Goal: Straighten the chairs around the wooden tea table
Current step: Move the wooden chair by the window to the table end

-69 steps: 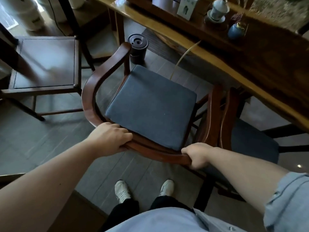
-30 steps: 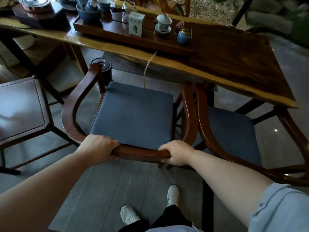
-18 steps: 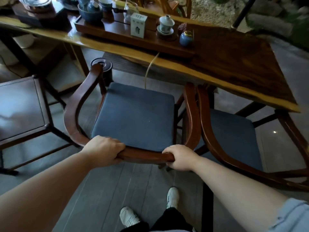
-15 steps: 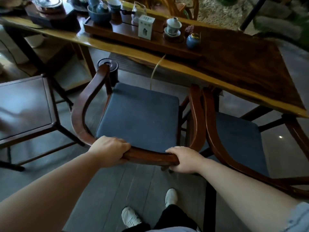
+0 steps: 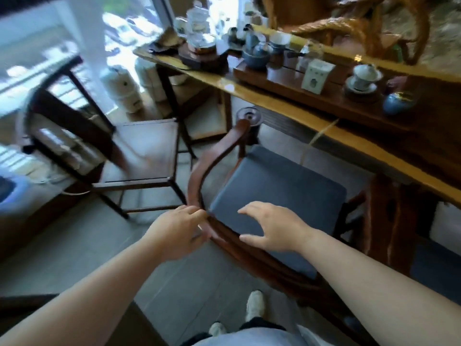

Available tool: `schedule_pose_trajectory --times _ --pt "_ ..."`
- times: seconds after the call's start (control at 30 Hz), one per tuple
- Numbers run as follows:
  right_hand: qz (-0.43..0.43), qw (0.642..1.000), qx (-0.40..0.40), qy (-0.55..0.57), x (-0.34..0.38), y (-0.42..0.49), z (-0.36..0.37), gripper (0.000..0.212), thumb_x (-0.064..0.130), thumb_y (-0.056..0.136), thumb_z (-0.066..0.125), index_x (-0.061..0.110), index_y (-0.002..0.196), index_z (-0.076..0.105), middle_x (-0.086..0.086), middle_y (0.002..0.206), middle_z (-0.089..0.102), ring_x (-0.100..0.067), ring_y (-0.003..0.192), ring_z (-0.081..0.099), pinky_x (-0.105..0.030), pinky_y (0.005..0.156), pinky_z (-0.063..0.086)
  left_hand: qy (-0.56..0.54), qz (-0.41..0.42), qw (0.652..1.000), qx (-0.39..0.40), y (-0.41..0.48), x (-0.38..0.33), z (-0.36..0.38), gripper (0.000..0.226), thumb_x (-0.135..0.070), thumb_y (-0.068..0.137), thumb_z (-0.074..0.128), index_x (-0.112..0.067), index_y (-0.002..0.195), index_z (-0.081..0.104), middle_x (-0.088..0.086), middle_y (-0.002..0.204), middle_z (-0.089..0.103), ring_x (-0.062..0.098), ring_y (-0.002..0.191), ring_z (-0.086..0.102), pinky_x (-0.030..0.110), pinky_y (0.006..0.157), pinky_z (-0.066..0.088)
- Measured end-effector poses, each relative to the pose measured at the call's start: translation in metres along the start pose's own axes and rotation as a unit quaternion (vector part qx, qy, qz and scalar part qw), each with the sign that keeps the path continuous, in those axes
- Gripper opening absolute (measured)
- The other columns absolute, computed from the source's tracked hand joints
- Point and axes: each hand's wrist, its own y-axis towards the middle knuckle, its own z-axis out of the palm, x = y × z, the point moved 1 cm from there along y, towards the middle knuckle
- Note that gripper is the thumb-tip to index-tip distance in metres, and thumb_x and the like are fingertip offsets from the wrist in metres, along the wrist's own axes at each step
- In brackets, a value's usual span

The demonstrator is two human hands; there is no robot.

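A curved-back wooden armchair [image 5: 199, 176] with a dark blue cushion [image 5: 282, 196] faces the long wooden tea table [image 5: 287, 106]. My left hand [image 5: 177, 231] hovers at the back rail's left bend, fingers loosely spread and just off the wood. My right hand [image 5: 274, 231] floats above the rail and the cushion's near edge, fingers apart and holding nothing. A second blue-cushioned chair [image 5: 439, 268] sits to the right, mostly cut off. A dark wooden chair with a bare seat [image 5: 147, 151] stands to the left, angled away from the table.
A tea tray with cups, a white box [image 5: 316, 75], a lidded cup [image 5: 364, 74] and a blue jar [image 5: 396, 103] covers the tabletop. A black cylinder [image 5: 249, 121] stands on the floor under the table edge. White containers [image 5: 122, 91] sit by the bright window.
Both hands have let go of the armchair's back rail and opened. The view has swung left, bringing the bare-seat chair and the window into sight.
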Motion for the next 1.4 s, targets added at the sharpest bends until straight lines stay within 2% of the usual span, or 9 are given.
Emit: schedule_pose_trajectory --times 0.2,0.43,0.57,0.63,0.73,0.87,1.07,1.27,1.4 --pt "-0.102 0.994 -0.025 -0.029 0.034 0.071 -0.021 0.057 0.049 0.090 0.059 0.020 0.138 0.048 0.001 0.138 0.054 -0.020 0.123 0.053 -0.035 0.096 0.044 0.013 -0.187 0.980 -0.061 -0.037 0.039 -0.024 0.048 -0.050 0.085 0.053 -0.017 0.119 0.059 0.006 0.115 0.066 0.029 0.104 0.061 0.039 0.080 0.055" --pt "-0.164 0.983 0.000 -0.085 0.070 0.145 -0.025 0.058 0.053 0.087 0.057 0.021 0.134 0.050 0.000 0.130 0.057 -0.025 0.111 0.059 -0.038 0.090 0.049 -0.002 -0.275 0.955 -0.109 -0.066 0.084 -0.032 0.040 -0.038 0.084 0.067 -0.014 0.116 0.062 0.007 0.112 0.068 0.030 0.100 0.064 0.041 0.079 0.056" --pt "-0.167 0.980 0.010 -0.103 0.092 0.190 -0.021 0.060 0.058 0.083 0.050 0.020 0.130 0.051 -0.002 0.122 0.058 -0.027 0.105 0.061 -0.040 0.085 0.051 -0.001 -0.292 0.948 -0.123 -0.071 0.131 -0.041 0.043 -0.047 0.087 0.053 -0.015 0.114 0.063 0.005 0.109 0.068 0.027 0.097 0.064 0.039 0.077 0.055" --pt "-0.157 0.982 0.014 -0.102 0.100 0.213 -0.017 0.066 0.061 0.080 0.043 0.020 0.131 0.051 -0.003 0.124 0.058 -0.028 0.104 0.062 -0.041 0.085 0.052 -0.015 -0.307 0.944 -0.117 -0.070 0.160 -0.043 0.040 -0.043 0.088 0.058 -0.017 0.118 0.061 0.003 0.114 0.065 0.026 0.103 0.061 0.039 0.081 0.054" --pt "-0.133 0.986 0.011 -0.097 0.116 0.256 -0.014 0.066 0.059 0.082 0.047 0.021 0.135 0.048 -0.003 0.133 0.054 -0.028 0.111 0.059 -0.041 0.091 0.049 -0.029 -0.322 0.940 -0.110 -0.062 0.218 -0.051 0.040 -0.042 0.089 0.059 -0.021 0.122 0.058 -0.001 0.122 0.061 0.022 0.111 0.056 0.037 0.085 0.050" --pt "-0.100 0.990 0.030 -0.090 0.148 0.316 0.000 0.071 0.064 0.079 0.036 0.024 0.137 0.045 -0.001 0.137 0.051 -0.025 0.117 0.056 -0.039 0.094 0.047 -0.030 -0.318 0.943 -0.092 -0.056 0.309 -0.065 0.038 -0.043 0.089 0.058 -0.023 0.121 0.057 -0.003 0.121 0.060 0.021 0.110 0.055 0.035 0.082 0.049" --pt "-0.101 0.991 0.050 -0.073 0.186 0.364 0.016 0.066 0.062 0.084 0.048 0.028 0.140 0.042 0.002 0.142 0.046 -0.022 0.120 0.053 -0.037 0.098 0.045 -0.047 -0.320 0.940 -0.105 -0.056 0.381 -0.095 0.032 -0.044 0.087 0.059 -0.027 0.113 0.058 -0.007 0.111 0.060 0.020 0.102 0.058 0.038 0.076 0.054" --pt "-0.112 0.990 0.083 0.004 0.222 0.427 0.020 0.060 0.059 0.086 0.057 0.033 0.137 0.042 0.012 0.138 0.047 -0.015 0.118 0.054 -0.035 0.094 0.047 -0.077 -0.367 0.913 -0.158 -0.065 0.441 -0.120 0.030 -0.041 0.086 0.063 -0.024 0.111 0.062 -0.005 0.106 0.063 0.019 0.093 0.060 0.035 0.074 0.052" --pt "-0.054 0.975 0.139 0.167 0.233 0.483 0.025 0.049 0.052 0.085 0.066 0.033 0.128 0.052 0.009 0.126 0.057 -0.009 0.110 0.058 -0.031 0.094 0.049 -0.075 -0.389 0.904 -0.158 -0.074 0.473 -0.127 0.027 -0.038 0.086 0.065 -0.023 0.108 0.064 -0.004 0.105 0.064 0.019 0.093 0.061 0.032 0.071 0.049"
